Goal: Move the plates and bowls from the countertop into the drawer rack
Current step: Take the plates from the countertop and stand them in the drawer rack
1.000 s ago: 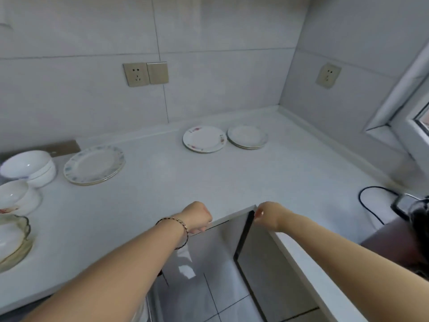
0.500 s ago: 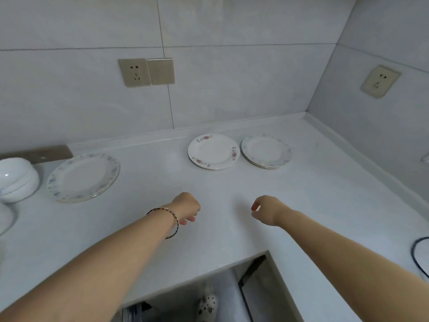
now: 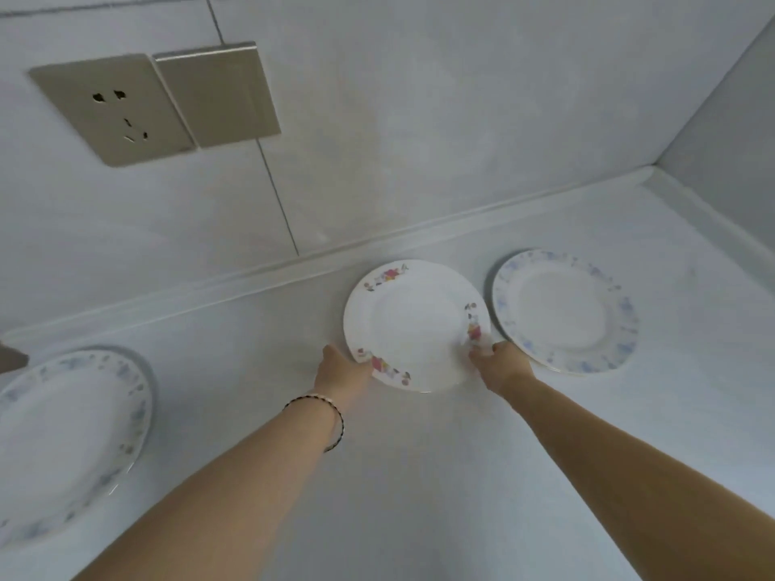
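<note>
A white plate with red flowers (image 3: pixel 413 325) lies on the white countertop (image 3: pixel 419 475) near the back wall. My left hand (image 3: pixel 341 373) grips its near left rim. My right hand (image 3: pixel 501 364) pinches its near right rim. To its right lies a plate with a blue flower rim (image 3: pixel 564 312), stacked on another plate. A larger blue-patterned plate (image 3: pixel 63 446) lies at the far left. The drawer rack and the bowls are out of view.
A beige socket (image 3: pixel 111 109) and a switch plate (image 3: pixel 218 94) sit on the tiled back wall. The side wall meets the counter at the right corner (image 3: pixel 654 169).
Both hands have reached forward from the counter's front edge to the red-flowered plate and taken hold of its rim. The view has moved closer to the back wall; the drawer has dropped out of sight.
</note>
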### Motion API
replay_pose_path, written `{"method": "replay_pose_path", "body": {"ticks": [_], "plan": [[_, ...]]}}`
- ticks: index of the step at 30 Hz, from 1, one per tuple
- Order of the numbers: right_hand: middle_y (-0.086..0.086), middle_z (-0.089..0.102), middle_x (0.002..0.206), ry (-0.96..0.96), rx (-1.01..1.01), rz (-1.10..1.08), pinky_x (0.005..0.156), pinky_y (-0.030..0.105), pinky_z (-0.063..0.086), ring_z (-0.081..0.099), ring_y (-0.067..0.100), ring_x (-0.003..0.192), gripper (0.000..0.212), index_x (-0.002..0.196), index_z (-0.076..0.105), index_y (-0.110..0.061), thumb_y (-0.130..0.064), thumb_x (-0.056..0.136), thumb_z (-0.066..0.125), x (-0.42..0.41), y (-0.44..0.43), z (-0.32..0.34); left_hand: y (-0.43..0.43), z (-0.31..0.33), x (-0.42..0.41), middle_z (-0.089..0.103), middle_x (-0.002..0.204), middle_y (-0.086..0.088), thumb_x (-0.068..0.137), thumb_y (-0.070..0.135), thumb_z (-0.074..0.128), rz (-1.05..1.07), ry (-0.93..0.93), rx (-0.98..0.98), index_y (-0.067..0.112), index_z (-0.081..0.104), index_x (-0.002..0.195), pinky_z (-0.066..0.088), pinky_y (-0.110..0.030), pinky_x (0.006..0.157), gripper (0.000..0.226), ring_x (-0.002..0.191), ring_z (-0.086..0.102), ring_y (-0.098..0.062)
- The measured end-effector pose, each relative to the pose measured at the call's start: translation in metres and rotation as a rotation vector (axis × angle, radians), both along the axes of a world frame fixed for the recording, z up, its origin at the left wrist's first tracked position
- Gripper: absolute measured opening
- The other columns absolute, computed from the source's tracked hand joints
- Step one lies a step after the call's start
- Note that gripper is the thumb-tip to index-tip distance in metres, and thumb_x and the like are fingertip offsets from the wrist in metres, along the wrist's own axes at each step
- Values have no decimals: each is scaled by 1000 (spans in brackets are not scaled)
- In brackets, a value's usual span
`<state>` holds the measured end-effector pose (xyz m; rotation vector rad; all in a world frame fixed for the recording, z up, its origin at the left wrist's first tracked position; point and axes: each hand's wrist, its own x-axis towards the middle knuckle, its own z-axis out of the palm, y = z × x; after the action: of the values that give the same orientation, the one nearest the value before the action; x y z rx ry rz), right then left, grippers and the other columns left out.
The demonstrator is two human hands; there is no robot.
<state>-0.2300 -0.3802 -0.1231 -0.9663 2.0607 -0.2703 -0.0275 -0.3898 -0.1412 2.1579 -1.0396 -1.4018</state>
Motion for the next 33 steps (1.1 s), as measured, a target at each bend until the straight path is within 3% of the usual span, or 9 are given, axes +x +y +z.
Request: {"method": "replay_pose_path", "body": {"ticks": [3,6,8,14,18,22,27,31,33], "plan": [[25,60,117,-158,-3,-196,97,46,50,59,40,109,43,122,54,9,-20,91,50,3,-22,-27,-21,-26,4,67,110,-20,80,11,65,11,25,-18,1,55,114,55,-46,86,37,98,66,-34],[27,60,117,-256,-36,-358,94,52,50,59,43,110,34,120,56,9,-3,88,53,3,-28,-37,-31,-37,3,66,113,-16,82,0,61,41,90,-16,-2,59,117,57,-36,73,34,104,65,-34],[27,61,116,-283,-62,-379,94,53,50,60,42,106,33,119,58,9,3,87,54,2,-27,-39,-35,-40,3,63,118,-16,81,-7,60,78,138,18,-4,55,121,54,-31,69,40,108,63,-34],[21,61,93,-280,-141,-321,93,54,50,56,30,84,27,111,61,11,-5,91,54,0,2,-24,-15,-26,6,60,121,-19,76,-22,59,196,277,151,-3,51,120,54,-40,78,49,113,60,-37],[17,57,83,-279,-163,-237,93,55,49,52,29,78,25,108,62,10,-6,91,55,-3,42,-3,37,-10,12,60,122,-19,73,-23,60,205,314,176,-1,49,119,54,-38,73,53,111,60,-36],[16,58,81,-313,-187,-149,93,53,50,52,28,78,20,106,63,8,1,89,53,-4,94,22,107,17,20,61,120,-17,68,-24,63,212,320,115,5,51,103,55,-38,77,47,103,61,-31],[10,56,69,-374,-208,-44,63,30,50,51,25,66,20,107,63,6,3,89,53,4,177,40,216,48,30,60,116,-15,70,-21,66,293,322,-18,6,48,107,55,-38,81,49,105,60,-30],[18,64,101,-473,-159,28,81,38,54,60,31,89,30,119,59,4,2,90,54,19,260,39,322,66,38,55,111,-12,73,-23,61,398,317,-72,9,43,107,54,-34,79,50,109,57,-30],[19,63,107,-494,-131,80,87,38,53,61,32,95,32,122,57,5,3,90,53,32,299,40,372,68,48,53,106,-7,74,-22,61,436,289,-72,14,40,109,53,-33,79,54,113,55,-29]]}}
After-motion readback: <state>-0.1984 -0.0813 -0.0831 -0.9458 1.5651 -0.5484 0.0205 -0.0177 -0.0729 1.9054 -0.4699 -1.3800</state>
